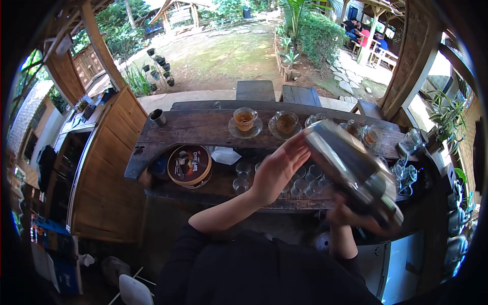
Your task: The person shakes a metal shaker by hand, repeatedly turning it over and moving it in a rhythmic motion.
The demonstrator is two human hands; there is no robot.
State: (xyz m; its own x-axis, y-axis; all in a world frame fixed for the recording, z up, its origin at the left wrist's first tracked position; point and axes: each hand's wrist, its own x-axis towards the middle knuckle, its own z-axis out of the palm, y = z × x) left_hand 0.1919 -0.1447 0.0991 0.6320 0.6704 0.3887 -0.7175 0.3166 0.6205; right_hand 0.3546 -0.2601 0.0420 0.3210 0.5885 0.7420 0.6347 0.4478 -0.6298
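The person stands behind a wooden bar counter (203,129) and holds a metal cocktail shaker (351,170) tilted across the body, its upper end toward the counter and its lower end toward the right side. The left hand (278,170) lies flat against the upper end, fingers stretched out and pressing on the metal. The right hand (351,218) sits under the lower end, wrapped around it from below; the shaker hides most of those fingers, so I take it for a closed hold but cannot see exactly how they lie.

Below the shaker and the left hand, on the lower shelf, stand rows of small empty glasses (243,170), partly covered from view by the hand. Just to their left lies a round tin (189,165) with a dark printed lid, and a folded white napkin (225,155) sits between the tin and the glasses. On the upper counter stand two glass cups of tea (245,119) on saucers, side by side, with more glassware to their right behind the shaker. A small metal cup (158,117) stands well apart at the counter's left end. At the far right a cluster of glass jugs (409,173) lines the edge.
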